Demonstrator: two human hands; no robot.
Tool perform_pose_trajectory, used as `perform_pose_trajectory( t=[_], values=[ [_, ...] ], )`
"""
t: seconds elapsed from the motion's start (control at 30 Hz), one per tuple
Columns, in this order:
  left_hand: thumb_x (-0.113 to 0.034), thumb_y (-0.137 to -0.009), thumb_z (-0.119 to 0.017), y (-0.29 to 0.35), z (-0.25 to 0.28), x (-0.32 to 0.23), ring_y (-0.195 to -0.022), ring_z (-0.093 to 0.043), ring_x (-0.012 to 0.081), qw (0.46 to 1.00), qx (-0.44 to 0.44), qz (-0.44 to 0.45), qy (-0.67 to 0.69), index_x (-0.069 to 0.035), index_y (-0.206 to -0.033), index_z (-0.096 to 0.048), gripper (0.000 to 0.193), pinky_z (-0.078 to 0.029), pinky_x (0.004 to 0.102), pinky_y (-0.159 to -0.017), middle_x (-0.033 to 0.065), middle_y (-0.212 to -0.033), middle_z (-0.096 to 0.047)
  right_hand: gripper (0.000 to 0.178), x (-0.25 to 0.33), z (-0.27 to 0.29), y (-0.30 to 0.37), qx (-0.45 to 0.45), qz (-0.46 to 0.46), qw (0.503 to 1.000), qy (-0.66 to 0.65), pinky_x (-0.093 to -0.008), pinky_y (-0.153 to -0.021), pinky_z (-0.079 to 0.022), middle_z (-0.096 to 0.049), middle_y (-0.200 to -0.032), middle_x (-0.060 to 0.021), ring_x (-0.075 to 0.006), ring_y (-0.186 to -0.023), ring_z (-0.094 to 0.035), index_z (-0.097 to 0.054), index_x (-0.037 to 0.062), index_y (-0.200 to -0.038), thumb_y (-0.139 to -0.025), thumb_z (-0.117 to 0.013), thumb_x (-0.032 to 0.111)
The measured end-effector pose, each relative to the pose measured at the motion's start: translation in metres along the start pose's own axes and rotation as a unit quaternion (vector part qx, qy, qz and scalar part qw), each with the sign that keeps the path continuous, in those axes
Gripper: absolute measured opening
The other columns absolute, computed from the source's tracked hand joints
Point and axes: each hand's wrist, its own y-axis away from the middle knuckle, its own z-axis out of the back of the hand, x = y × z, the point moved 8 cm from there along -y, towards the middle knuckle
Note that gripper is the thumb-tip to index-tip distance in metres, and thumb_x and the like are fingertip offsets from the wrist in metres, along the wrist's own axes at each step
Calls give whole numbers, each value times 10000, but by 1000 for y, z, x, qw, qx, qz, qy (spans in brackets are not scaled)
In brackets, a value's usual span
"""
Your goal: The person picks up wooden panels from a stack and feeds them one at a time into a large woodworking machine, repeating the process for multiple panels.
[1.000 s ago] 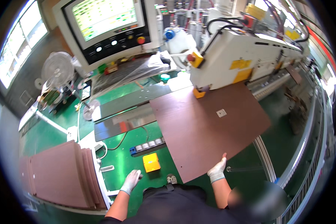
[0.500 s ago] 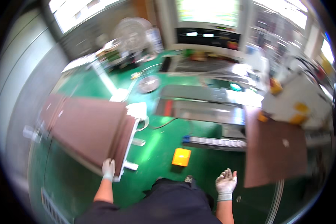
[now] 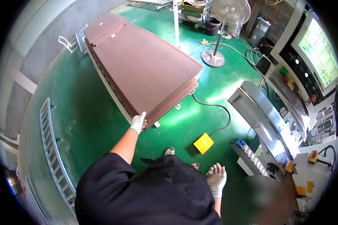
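Observation:
A stack of flat brown panels point(image 3: 157, 71) with folded edges lies on a low support at the left. My left hand point(image 3: 139, 122), in a pale work glove, grips the near corner of the stack, its fingers closed over the panel edge. It hides part of that corner. My right hand point(image 3: 216, 179), also gloved, hangs palm up by my right side with its fingers apart and nothing in it. Beyond it at the lower right is a blurred brown sheet point(image 3: 279, 198) beside the machine.
A yellow foot-pedal box point(image 3: 203, 143) with a black cable sits on the green floor ahead. The machine's metal bed point(image 3: 264, 118) and screen point(image 3: 321, 52) fill the right. A standing fan point(image 3: 229, 11) is at the back; a metal ladder-like frame point(image 3: 56, 157) stands left.
My view has turned left, so the panel stack now sits nearer the middle and the machine farther right. My left hand remains at the stack's near corner; my right hand stays empty.

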Motion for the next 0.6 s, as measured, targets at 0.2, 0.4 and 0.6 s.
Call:
perform_pose_trajectory(
  t=[0.2, 0.4, 0.6],
  values=[
    [-441, -929, -658, -4, -19, 15, -722, -674, 180, 984, 79, 93, 129, -106, -992, -580, 349, -551, 298, -567, 36, -827, -675, 382, -22, -15, -17, 4, -14, 998, 61, -313, -708, -531, -657, -978, -27, -189, -849, -616, -622, 86, -1118, -985, -526, 431],
    [-359, -946, -660, -15, -18, 15, -757, -678, 176, 983, 112, 42, 140, -77, -990, -565, 301, -561, 325, -634, 32, -833, -642, 370, -63, -29, -41, 30, -42, 997, 65, -312, -699, -549, -656, -980, -36, -191, -852, -633, -626, 87, -1081, -993, -511, 427],
    [-358, -971, -629, 5, -14, 8, -758, -696, 166, 987, 102, 35, 119, -109, -948, -509, 278, -559, 283, -571, -16, -737, -601, 384, -115, -56, -50, 54, -106, 983, 140, -310, -730, -499, -612, -954, -34, -213, -876, -584, -607, 86, -1073, -996, -495, 445]
  ],
)
